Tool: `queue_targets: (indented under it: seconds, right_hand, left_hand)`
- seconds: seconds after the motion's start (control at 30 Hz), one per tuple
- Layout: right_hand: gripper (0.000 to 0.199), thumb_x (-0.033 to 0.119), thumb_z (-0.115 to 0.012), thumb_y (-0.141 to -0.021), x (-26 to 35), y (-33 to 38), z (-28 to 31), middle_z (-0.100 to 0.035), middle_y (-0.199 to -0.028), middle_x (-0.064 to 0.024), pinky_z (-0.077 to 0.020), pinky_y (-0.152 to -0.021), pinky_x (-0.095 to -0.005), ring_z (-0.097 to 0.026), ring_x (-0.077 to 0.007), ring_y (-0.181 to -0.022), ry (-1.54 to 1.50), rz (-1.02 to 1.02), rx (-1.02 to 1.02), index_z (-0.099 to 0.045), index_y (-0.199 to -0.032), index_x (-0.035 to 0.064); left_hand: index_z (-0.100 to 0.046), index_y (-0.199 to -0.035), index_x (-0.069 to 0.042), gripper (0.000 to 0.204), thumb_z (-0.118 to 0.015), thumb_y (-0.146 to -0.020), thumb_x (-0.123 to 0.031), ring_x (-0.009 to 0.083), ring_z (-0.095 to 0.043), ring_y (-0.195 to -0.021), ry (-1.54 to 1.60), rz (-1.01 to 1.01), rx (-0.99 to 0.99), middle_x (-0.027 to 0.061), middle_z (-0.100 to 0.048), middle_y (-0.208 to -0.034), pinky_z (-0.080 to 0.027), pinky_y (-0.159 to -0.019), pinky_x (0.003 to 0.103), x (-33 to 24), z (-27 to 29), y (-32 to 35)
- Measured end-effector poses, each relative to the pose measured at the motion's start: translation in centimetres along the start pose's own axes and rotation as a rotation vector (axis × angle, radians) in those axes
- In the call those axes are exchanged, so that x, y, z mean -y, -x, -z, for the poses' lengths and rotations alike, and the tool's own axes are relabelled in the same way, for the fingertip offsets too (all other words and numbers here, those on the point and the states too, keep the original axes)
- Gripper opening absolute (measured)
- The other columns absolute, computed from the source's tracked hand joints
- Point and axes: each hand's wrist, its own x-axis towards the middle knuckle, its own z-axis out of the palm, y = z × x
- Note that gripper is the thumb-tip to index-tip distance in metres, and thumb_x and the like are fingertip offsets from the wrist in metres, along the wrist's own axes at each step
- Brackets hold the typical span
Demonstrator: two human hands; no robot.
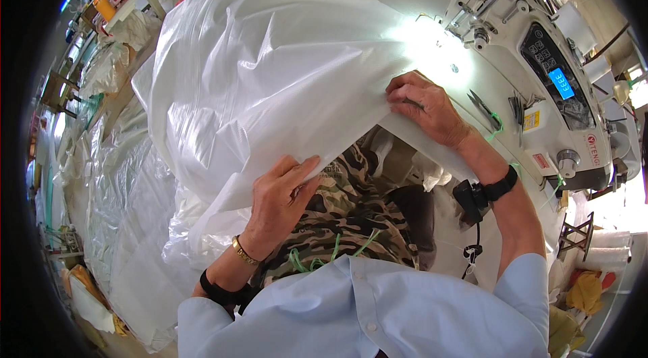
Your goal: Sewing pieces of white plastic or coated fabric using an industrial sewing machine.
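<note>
Sewing machine (540, 68) table: left hand (280, 199), right hand (425, 105) flat, fingers together, pressing white plastic sheet (270, 81) edge.

Left hand (278, 197) and right hand (424, 107) pressed flat, fingers extended

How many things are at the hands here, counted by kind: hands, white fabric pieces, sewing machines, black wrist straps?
Hands: 2, left hand and right hand, both pressing flat on the fabric.
White fabric: 1
Sewing machine: 1
Black wrist straps: 2, left strap and right strap.
Total: 6
</note>
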Motion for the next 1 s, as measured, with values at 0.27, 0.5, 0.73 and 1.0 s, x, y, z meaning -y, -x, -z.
queue_targets:
  seconds: [0.27, 0.5, 0.73, 1.0]
  right_hand:
    - [0.011, 0.012, -0.071, -0.081, -0.4, -0.3, 0.4, -0.059, -0.089, -0.0039, -0.044, -0.083, -0.0383, -0.056, -0.0235, -0.09, 0.335, 0.121, 0.017, -0.062, -0.086, 0.006]
    - [0.013, 0.011, -0.07, -0.08, -1.5, -1.0, 0.8, -0.057, -0.084, -0.004, -0.0417, -0.081, -0.0353, -0.056, -0.0243, -0.084, 0.282, 0.09, 0.0, -0.059, -0.085, 0.0066]
    - [0.017, 0.017, -0.071, -0.083, -2.8, -1.6, 1.9, -0.059, -0.082, -0.0023, -0.0386, -0.091, -0.0387, -0.059, -0.0215, -0.084, 0.468, 0.041, 0.0, -0.057, -0.089, 0.0091]
    - [0.022, 0.02, -0.074, -0.081, -4.1, -1.8, 2.5, -0.059, -0.081, -0.0018, -0.0362, -0.094, -0.0406, -0.061, -0.0191, -0.082, 0.457, -0.018, -0.046, -0.056, -0.091, 0.0109]
  left_hand:
    - [-0.069, -0.093, -0.001, 0.012, -0.072, -0.081, -0.003, 0.0234, -0.053, -0.056, -0.014, -0.019, -0.021, 0.0095, -0.053, -0.07, -0.043, -0.054, 0.032, 0.4, -0.2, -0.7]
    - [-0.066, -0.102, 0.001, 0.018, -0.063, -0.084, 0.004, 0.0263, -0.056, -0.059, -0.103, -0.129, 0.011, 0.0117, -0.053, -0.072, -0.045, -0.055, 0.034, 0.1, 0.6, -1.1]
    - [-0.065, -0.104, 0.001, 0.017, -0.059, -0.089, 0.005, 0.0246, -0.053, -0.058, 0.077, -0.07, 0.016, 0.0124, -0.054, -0.071, -0.042, -0.054, 0.031, 1.1, 0.4, -1.0]
    - [-0.065, -0.106, 0.0, 0.022, -0.065, -0.084, 0.002, 0.0145, -0.049, -0.055, 0.282, 0.099, 0.318, 0.0089, -0.061, -0.077, -0.038, -0.052, 0.029, 1.1, 1.3, -1.8]
